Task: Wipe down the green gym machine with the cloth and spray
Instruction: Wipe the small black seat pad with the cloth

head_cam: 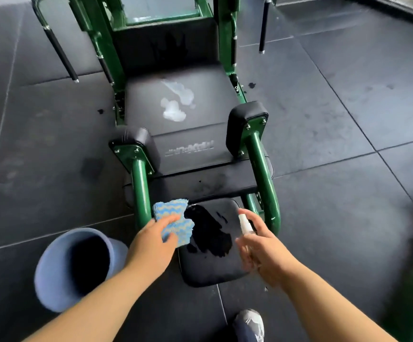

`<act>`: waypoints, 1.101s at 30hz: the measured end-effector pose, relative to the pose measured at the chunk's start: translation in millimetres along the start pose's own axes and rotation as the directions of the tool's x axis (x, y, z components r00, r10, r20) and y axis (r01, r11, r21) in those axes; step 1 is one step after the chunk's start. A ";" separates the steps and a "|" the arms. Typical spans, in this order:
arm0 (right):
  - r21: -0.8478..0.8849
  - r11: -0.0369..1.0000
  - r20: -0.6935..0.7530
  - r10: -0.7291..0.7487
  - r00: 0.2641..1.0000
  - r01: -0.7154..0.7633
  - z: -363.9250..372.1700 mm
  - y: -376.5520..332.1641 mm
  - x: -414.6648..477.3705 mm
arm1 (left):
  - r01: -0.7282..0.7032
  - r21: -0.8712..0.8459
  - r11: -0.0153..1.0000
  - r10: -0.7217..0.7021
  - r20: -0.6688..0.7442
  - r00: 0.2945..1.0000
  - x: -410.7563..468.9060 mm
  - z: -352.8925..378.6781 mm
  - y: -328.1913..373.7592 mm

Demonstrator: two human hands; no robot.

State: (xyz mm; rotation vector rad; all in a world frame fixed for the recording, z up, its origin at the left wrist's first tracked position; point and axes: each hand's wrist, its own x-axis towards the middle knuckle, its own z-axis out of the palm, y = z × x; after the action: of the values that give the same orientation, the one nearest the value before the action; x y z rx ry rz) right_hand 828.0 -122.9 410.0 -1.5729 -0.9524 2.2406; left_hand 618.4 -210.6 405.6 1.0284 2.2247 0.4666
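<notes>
Low in the frame's centre, I saw the left hand (151, 240) pinching the blue wavy-striped cloth (173, 217) at the left edge of the small black pad (213, 270) of the green gym machine (262, 174); the pad bore a dark wet patch. The right hand (262, 245) gripped a white spray bottle (245, 224) over the pad's right edge. A blue-grey bucket (52, 267) stood at lower left.

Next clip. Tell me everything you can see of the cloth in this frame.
The cloth is blue with pale wavy stripes. It looks like soft microfibre and is folded into a thick, rough rectangle. It lies over the far left corner of the small black pad, beside a dark wet patch. The left hand holds its near end, with a finger across the top and the thumb at its near edge.
</notes>
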 end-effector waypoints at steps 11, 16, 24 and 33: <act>-0.334 0.896 0.119 -0.267 0.956 0.291 -20.4 42.8 114.9 | -0.344 0.339 0.875 0.429 -0.218 0.877 98.6 55.7 -55.3; -0.392 0.820 0.184 -0.375 0.909 0.417 -9.3 47.2 126.6 | -0.372 0.314 0.874 0.462 -0.294 0.837 112.8 57.0 -81.3; -0.305 0.872 0.216 -0.329 0.919 0.384 15.4 47.2 114.4 | -0.438 0.286 0.852 0.518 -0.348 0.781 115.3 57.6 -88.8; -0.903 0.281 0.148 -0.509 0.848 0.326 43.3 61.4 116.9 | -0.536 0.262 0.803 0.590 -0.479 0.650 114.2 56.4 -90.8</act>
State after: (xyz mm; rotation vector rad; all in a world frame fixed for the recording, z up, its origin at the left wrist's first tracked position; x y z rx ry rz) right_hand 753.2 -122.7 292.8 -1.4558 -2.4718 1.0974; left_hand 550.5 -176.7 268.8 1.8574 2.3701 1.0458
